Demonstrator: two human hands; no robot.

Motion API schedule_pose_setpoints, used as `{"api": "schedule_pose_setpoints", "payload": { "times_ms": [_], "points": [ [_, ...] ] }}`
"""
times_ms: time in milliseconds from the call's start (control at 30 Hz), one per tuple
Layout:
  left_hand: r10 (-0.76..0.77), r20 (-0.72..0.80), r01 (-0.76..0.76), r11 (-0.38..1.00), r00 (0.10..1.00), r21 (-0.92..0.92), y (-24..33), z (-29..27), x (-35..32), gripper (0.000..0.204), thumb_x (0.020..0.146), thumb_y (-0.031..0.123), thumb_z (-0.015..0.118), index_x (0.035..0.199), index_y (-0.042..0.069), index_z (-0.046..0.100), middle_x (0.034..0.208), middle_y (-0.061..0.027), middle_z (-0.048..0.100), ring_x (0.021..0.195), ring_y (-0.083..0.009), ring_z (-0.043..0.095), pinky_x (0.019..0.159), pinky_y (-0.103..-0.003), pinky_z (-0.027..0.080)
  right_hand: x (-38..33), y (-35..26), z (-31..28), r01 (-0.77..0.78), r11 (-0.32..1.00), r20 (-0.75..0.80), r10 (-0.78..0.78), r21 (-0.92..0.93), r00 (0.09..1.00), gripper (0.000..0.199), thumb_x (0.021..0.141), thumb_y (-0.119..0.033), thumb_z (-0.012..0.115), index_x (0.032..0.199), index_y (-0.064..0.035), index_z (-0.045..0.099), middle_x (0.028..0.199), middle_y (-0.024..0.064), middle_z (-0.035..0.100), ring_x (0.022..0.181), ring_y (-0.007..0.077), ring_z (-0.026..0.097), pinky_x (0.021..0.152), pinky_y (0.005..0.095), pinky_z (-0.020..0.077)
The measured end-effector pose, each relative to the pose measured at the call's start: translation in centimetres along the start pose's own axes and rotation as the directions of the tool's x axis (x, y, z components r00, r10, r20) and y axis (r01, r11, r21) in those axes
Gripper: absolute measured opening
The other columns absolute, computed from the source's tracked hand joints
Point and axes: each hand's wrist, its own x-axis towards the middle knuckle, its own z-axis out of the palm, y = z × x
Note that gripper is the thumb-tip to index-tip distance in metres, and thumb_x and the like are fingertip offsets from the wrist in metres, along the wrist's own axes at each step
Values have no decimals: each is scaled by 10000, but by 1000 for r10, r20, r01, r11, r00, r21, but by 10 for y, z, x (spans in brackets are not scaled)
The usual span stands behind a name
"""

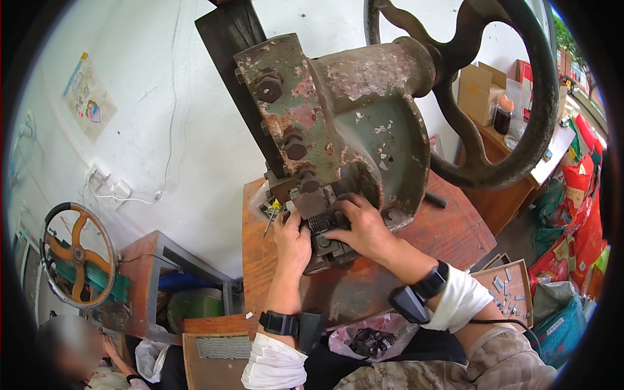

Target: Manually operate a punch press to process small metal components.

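Note:
A heavy hand press (338,123) with worn green paint stands on a wooden table in front of me. Both hands are at the tooling under its ram. My left hand (292,239) is to the left of a ridged, spring-like metal part (320,223), its fingers bent together; what they pinch is hidden. On the other side of that part is my right hand (369,231), its thumb stretched along the lower die block (328,246) and its forefinger higher up by the ram, with a gap between them. Black bands with box-shaped devices circle both wrists.
The press's large handwheel (543,84) arches at the upper right. Below the table edge a plastic bag (338,341) holds dark metal pieces. A shallow box (518,279) with small metal parts stands at right, a wooden tray (214,370) at left. Another person's hand (112,348) shows at lower left.

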Motion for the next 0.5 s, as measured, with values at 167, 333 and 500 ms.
{"api": "schedule_pose_setpoints", "payload": {
  "times_ms": [167, 333, 500],
  "points": [
    [0, -11, 0, 998, 1000, -71, 2, 0, -2, 432, 784, 11, 557, 1208, 90, 559, 1148, -239, 484, 1085, -383, 461, 963, -418, 379, 3, -4, 9, -170, 985, 67, 169, 5, 983, 662, 572, -275, 843, 1088, 21, 553, 1054, 189, 571, 988, 350, 559, 852, 407, 465],
    [18, 18, -17, 996, 1000, -92, -2, -2, -1, 431, 798, 6, 550, 1222, 85, 552, 1173, -235, 463, 1099, -373, 458, 980, -408, 369, 14, -8, 22, -230, 972, 50, 233, -50, 971, 766, 543, -314, 852, 1147, 24, 526, 1107, 205, 553, 1050, 363, 536, 884, 409, 457],
    [-164, 18, 163, 947, 986, -276, 6, -2, 0, 437, 807, 18, 547, 1236, 101, 549, 1265, -210, 452, 1174, -359, 417, 998, -369, 353, 12, -5, 20, -212, 977, 56, 213, -26, 975, 817, 529, -328, 855, 1179, 29, 513, 1151, 210, 542, 1086, 368, 526, 905, 407, 453]
  ]
}}
